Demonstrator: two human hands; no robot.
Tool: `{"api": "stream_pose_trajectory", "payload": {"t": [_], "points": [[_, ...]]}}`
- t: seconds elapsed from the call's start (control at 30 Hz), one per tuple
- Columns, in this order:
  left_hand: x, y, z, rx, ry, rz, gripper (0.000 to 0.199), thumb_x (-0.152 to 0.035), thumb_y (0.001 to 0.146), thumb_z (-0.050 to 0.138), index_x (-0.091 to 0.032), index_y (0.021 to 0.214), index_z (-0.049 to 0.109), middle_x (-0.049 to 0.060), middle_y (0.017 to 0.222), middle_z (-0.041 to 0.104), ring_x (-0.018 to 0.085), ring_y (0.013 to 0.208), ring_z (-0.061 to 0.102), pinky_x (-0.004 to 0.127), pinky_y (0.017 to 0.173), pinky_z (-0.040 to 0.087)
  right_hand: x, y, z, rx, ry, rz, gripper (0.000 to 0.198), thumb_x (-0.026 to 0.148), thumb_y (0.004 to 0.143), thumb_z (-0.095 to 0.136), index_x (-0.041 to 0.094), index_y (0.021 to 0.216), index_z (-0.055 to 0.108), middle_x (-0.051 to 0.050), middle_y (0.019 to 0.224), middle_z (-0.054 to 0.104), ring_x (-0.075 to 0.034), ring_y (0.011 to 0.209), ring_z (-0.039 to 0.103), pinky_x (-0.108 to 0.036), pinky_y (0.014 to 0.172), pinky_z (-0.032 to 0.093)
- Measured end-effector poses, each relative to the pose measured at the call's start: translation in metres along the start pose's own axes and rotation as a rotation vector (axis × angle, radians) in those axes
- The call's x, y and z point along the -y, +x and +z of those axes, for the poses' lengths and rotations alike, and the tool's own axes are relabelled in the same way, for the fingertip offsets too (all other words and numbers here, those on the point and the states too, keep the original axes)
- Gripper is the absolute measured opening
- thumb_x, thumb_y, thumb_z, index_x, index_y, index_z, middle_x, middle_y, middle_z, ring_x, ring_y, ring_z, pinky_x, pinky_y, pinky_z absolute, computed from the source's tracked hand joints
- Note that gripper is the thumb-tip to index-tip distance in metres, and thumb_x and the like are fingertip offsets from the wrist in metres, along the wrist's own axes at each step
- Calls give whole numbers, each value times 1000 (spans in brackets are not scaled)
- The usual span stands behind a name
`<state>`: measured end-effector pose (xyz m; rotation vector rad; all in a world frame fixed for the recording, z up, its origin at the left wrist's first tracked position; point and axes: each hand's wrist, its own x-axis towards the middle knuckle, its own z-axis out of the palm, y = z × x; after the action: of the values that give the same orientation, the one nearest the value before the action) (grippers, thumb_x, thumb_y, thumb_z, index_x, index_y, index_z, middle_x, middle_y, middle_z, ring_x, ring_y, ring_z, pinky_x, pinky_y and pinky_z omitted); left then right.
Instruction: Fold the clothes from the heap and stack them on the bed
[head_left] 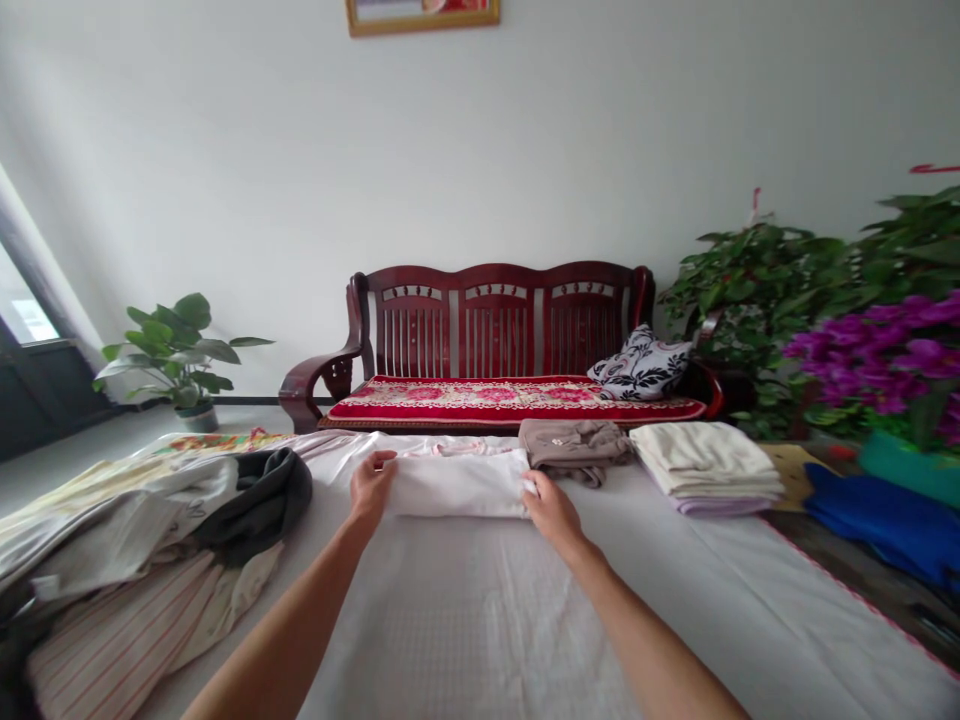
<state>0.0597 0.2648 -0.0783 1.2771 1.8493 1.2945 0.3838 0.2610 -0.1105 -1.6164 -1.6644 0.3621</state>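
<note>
A folded pale pink-white garment (457,483) lies across the far middle of the white table cover (480,620). My left hand (370,488) grips its left end with fingers curled over the edge. My right hand (551,508) holds its right end, thumb on top. Both arms reach straight forward over the cover.
A heap of unfolded clothes (150,540) lies at the left. A folded brown garment (574,447) and a stack of folded cream cloths (709,462) sit to the right, then blue cloth (877,515). Beyond stand a wooden bench (495,340), potted plants and purple flowers (885,360).
</note>
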Motion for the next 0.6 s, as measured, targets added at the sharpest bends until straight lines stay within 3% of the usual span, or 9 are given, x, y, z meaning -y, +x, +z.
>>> {"api": "stream_pose_trajectory", "payload": {"t": [0.13, 0.3, 0.47, 0.53, 0.6], "points": [[2, -6, 1, 42, -40, 23, 43, -30, 66, 66, -14, 105, 74, 0, 68, 67, 14, 55, 56, 23, 53, 43, 5, 2, -5, 101, 3, -17, 54, 11, 74, 48, 25, 120, 71, -4, 115, 75, -24, 108, 69, -33, 91, 53], [-3, 3, -1, 35, -9, 62, 55, -30, 72, 62, -15, 125, 68, 2, 79, 72, 14, 58, 60, 23, 55, 44, 18, 22, -7, 17, 233, -190, 64, 4, 67, 41, 19, 123, 70, -4, 129, 69, -19, 123, 61, -32, 109, 43], [0, 18, 3, -4, 171, -10, 61, -23, 77, 63, -17, 138, 56, 12, 122, 70, 22, 95, 68, 26, 72, 48, 16, 22, -6, -16, -25, -102, 61, 3, 70, 45, 22, 121, 71, -8, 131, 65, -24, 119, 61, -35, 103, 47], [4, 20, 6, -3, 174, -66, 66, -26, 76, 67, -13, 139, 51, 17, 125, 67, 26, 101, 67, 29, 76, 48, 16, 13, -6, -75, -165, -113, 54, 4, 74, 49, 24, 119, 72, -11, 134, 62, -28, 118, 60, -39, 101, 48], [7, 20, 8, 4, 160, -108, 69, -30, 74, 71, -10, 136, 51, 18, 120, 68, 27, 100, 67, 30, 76, 48, 21, 2, -5, -160, -294, -216, 49, 8, 80, 52, 24, 123, 70, -12, 137, 60, -30, 121, 56, -42, 103, 45]]}}
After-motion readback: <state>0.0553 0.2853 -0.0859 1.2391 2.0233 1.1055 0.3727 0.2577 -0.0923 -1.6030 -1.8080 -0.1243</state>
